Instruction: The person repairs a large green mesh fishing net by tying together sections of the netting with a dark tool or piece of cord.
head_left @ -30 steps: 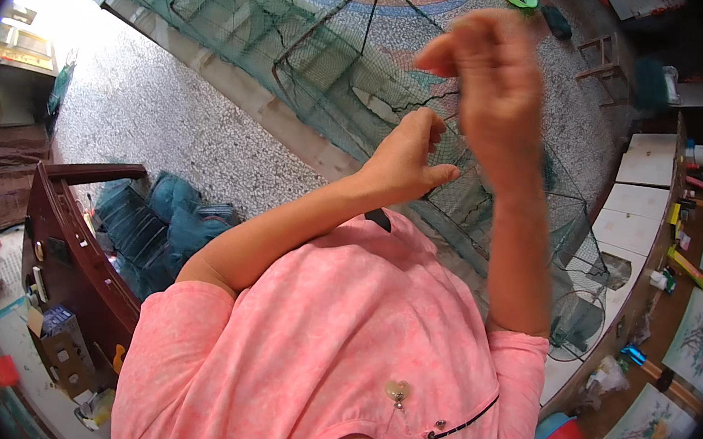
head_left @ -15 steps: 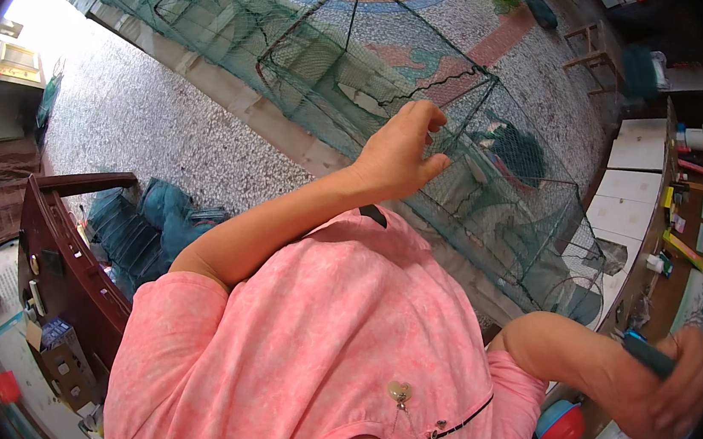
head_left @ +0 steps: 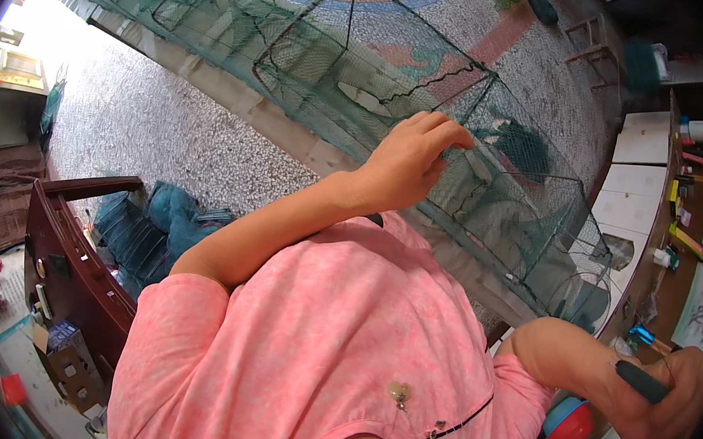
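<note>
My right hand (head_left: 674, 408) is out at the right edge, its fingers wrapped round a dark green netting shuttle (head_left: 641, 382), a flat oblong thing that looks wound with twine. A thin thread seems to loop above these fingers. My left hand (head_left: 409, 161) hangs in front of my chest over the green net trap (head_left: 314, 87). Its fingers are loosely bent and stand off from the thumb, with nothing visible held. The trap is a long mesh tunnel on dark square frames, running from upper left to lower right. Whether the left fingertips touch the mesh is unclear.
Beside my left elbow stands a dark red wooden chair (head_left: 76, 276) with a folded blue-green net heap (head_left: 141, 223). White cabinets (head_left: 628, 193) and a cluttered shelf line the right side. A red and blue bowl (head_left: 567, 424) is below my right arm. A wooden stool (head_left: 590, 52) stands far right.
My left hand has turned, its forefinger stretching right and down over the mesh. My right hand, still gripping the shuttle, has moved slightly downward. The view has shifted a little.
</note>
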{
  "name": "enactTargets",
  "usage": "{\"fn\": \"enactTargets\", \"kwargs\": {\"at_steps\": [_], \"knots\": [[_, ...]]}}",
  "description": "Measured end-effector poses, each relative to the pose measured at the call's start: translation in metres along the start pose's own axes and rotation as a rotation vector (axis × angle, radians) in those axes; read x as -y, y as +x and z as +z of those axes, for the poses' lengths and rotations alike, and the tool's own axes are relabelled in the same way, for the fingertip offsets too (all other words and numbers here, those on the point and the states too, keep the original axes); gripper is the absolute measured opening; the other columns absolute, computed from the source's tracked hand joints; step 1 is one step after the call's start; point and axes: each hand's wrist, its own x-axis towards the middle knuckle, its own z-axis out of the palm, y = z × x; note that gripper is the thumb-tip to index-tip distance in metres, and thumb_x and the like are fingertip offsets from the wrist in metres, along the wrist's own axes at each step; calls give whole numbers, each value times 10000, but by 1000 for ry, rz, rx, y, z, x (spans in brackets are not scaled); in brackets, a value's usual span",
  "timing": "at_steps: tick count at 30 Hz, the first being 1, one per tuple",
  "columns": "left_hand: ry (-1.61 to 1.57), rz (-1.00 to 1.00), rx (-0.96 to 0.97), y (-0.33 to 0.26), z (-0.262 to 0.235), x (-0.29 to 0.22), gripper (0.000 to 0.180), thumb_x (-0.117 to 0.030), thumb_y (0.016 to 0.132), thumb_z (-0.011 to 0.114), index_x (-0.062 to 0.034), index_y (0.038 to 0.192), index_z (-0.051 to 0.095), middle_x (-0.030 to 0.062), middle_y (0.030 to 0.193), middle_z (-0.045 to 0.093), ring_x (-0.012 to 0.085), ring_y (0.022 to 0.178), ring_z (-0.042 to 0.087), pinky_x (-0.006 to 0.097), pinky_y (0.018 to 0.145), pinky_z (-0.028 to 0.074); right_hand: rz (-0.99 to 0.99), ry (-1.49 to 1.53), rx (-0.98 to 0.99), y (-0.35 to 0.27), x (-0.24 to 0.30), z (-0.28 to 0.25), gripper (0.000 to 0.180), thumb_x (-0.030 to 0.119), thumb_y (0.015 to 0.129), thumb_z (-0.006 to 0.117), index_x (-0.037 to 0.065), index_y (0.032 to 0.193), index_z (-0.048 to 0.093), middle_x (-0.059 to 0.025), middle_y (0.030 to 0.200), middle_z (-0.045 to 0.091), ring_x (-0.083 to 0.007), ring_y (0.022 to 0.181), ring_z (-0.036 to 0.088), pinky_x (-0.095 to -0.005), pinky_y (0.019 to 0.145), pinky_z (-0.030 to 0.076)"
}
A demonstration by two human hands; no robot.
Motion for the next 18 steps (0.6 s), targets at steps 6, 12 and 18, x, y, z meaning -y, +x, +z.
{"fn": "enactTargets", "kwargs": {"at_steps": [6, 12, 18], "knots": [[55, -49, -67, -8, -2, -8, 241, 71, 729, 610, -50, 919, 525, 109, 866, 497, 290, 814, 531, 356, 702, 449, 151, -469, 10, -15, -51, 22, 83, -5, 861, 562, -40, 930, 592, -134, 787, 597, -148, 678, 554, -244, 627, 444], [134, -50, -79, -14, -4, -9, 194, 14, 733, 661, -54, 863, 534, 118, 863, 500, 306, 770, 528, 372, 667, 439, 243, -922, 225, -46, -132, 17, 69, 10, 848, 622, -2, 915, 631, -78, 780, 606, -141, 673, 546, -245, 594, 424], [194, -91, -66, -16, -7, -14, 199, -19, 733, 673, -53, 874, 537, 122, 872, 510, 322, 814, 523, 389, 701, 431, 491, -1024, 301, -69, -160, 11, 73, 75, 828, 654, 53, 897, 646, -47, 790, 619, -188, 701, 551, -299, 618, 432]]}}
